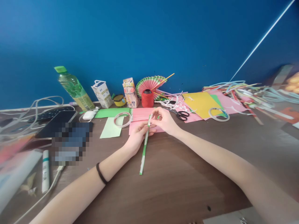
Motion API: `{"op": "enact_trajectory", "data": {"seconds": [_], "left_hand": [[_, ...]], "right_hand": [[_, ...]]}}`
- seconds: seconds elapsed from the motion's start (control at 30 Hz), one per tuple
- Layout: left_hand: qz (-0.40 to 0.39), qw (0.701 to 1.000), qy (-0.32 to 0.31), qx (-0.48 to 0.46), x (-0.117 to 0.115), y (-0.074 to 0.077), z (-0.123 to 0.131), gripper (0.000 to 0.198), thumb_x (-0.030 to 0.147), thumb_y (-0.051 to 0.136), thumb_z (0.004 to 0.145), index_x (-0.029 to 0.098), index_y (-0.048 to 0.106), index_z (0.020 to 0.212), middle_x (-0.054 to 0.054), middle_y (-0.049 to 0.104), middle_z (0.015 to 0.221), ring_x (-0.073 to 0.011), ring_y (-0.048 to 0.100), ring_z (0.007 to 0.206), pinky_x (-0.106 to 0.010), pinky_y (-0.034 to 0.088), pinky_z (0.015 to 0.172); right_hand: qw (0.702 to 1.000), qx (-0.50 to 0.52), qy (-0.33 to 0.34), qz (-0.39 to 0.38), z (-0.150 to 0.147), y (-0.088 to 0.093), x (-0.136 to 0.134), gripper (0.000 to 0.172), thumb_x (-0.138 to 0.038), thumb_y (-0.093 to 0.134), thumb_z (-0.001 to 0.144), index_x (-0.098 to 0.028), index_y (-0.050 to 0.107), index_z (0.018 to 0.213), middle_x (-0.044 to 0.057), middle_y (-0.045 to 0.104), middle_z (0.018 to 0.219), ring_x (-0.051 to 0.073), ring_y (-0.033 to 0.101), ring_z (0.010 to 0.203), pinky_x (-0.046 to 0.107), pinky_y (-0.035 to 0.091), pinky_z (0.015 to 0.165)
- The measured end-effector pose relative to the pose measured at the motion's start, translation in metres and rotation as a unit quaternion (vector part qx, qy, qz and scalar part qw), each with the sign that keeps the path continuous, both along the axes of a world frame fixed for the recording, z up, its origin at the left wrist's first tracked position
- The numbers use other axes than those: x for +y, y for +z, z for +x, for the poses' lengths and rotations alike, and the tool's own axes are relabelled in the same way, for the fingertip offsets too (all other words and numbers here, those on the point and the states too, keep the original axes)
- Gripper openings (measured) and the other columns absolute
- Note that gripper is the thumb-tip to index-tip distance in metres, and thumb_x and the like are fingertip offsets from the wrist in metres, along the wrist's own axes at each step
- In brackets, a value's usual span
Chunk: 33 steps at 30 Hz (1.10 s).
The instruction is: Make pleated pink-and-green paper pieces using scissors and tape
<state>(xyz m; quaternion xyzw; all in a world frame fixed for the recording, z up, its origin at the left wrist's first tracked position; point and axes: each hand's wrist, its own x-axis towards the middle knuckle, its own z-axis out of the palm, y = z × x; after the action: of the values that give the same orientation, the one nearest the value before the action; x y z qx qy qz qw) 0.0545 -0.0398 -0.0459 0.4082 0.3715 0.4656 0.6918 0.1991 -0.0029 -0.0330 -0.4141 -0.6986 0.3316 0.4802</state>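
Observation:
A narrow green paper strip (pixel 143 155) with whitish patches along it runs down from my hands over the brown table. My left hand (pixel 139 135) is closed on the strip's upper part, thumb on top. Higher up, my right hand (pixel 165 120) pinches near the strip's top end; its fingertips partly cover that end. Just behind the hands lie a pink paper sheet with ruled lines (pixel 142 114) and a green sheet (pixel 112 112). A roll of tape (pixel 122 119) rests left of my left hand, partly over a pale green paper (pixel 109 128).
Scissors (pixel 182 115) and yellow paper (pixel 198 104) lie to the right, with another tape roll (pixel 219 114). Along the wall stand a bottle (pixel 74 88), a carton (pixel 102 93), a red thread spool (pixel 147 98) and a folded paper fan (pixel 148 85). A phone (pixel 72 140) and marker (pixel 45 171) lie left.

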Motion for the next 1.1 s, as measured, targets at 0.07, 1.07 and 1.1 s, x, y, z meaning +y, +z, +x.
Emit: {"op": "enact_trajectory", "data": {"seconds": [0.07, 1.07, 1.1], "left_hand": [[0.001, 1.0, 0.001, 0.0, -0.0003, 0.0004, 0.0003, 0.018, 0.011, 0.049, 0.082, 0.013, 0.06, 0.096, -0.009, 0.069, 0.098, -0.0129, 0.066, 0.079, -0.024, 0.048, 0.076], [0.016, 0.999, 0.024, -0.016, 0.0024, -0.0038, -0.0005, 0.015, 0.024, 0.062, 0.074, 0.013, 0.064, 0.083, -0.005, 0.069, 0.083, -0.0157, 0.064, 0.078, -0.032, 0.049, 0.082], [0.019, 1.0, 0.021, -0.012, 0.0022, -0.0041, -0.0005, 0.014, 0.024, 0.063, 0.074, 0.013, 0.064, 0.082, -0.005, 0.069, 0.082, -0.0157, 0.064, 0.077, -0.032, 0.048, 0.082]], "right_hand": [[1.0, -0.006, -0.002, 0.011, 0.0004, -0.0007, 0.0, 0.019, -0.017, 0.061, 0.065, -0.019, 0.048, 0.079, -0.001, 0.056, 0.077, 0.012, 0.051, 0.068, 0.026, 0.039, 0.062], [0.989, -0.106, 0.053, 0.085, -0.0016, 0.0036, -0.0087, 0.018, -0.012, 0.053, 0.067, -0.021, 0.047, 0.081, 0.001, 0.055, 0.085, 0.014, 0.05, 0.078, 0.029, 0.042, 0.069], [0.989, -0.107, 0.057, 0.088, -0.0017, 0.0046, -0.0092, 0.017, -0.011, 0.052, 0.067, -0.021, 0.047, 0.081, 0.001, 0.055, 0.084, 0.014, 0.05, 0.077, 0.029, 0.042, 0.069]]}}
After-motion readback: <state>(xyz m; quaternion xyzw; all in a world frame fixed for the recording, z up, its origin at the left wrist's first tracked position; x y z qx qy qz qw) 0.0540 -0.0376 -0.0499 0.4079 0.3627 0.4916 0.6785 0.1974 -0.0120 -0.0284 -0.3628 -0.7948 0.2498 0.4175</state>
